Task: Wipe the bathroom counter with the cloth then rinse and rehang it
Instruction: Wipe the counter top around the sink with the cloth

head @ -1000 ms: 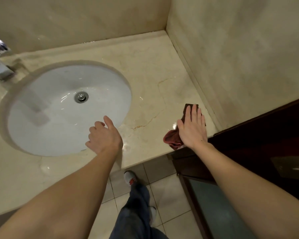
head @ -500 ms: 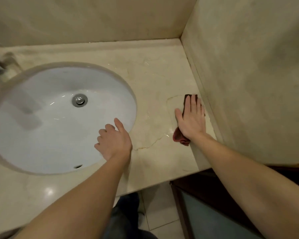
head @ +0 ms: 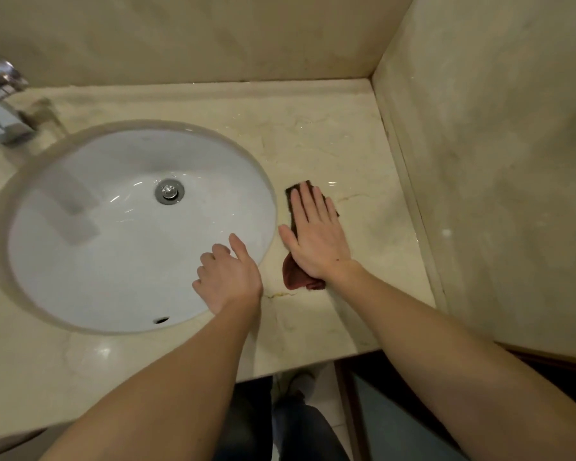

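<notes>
1. My right hand (head: 316,237) lies flat, fingers spread, pressing the dark red cloth (head: 295,277) onto the counter (head: 330,151) just right of the sink (head: 113,234).
2. My left hand (head: 228,277) rests loosely curled on the sink's near right rim, holding nothing.
3. The faucet (head: 0,104) stands behind the sink's left side.

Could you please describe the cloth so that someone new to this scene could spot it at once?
Start at the white sink set in the beige counter. Just right of its rim, the right hand lies flat on the cloth. It is the only dark red thing there.
</notes>
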